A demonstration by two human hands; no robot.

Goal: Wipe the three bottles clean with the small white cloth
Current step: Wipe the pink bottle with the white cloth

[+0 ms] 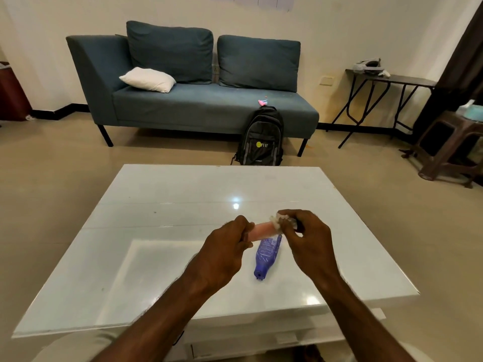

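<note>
Above the white glossy table [156, 231], my left hand [230, 244] grips one end of a pink bottle [262, 230], held level. My right hand [305, 233] presses the small white cloth [277, 221] around the bottle's other end. A blue bottle [268, 254] lies on its side on the table just below my hands, its cap pointing toward me. I see no third bottle; part of the table behind my hands is hidden.
Beyond the table stands a blue sofa [209, 100] with a white pillow [149, 79], and a black backpack [261, 137] leans against it. A dark folding table [386, 82] and a brown stool [449, 142] are at the right.
</note>
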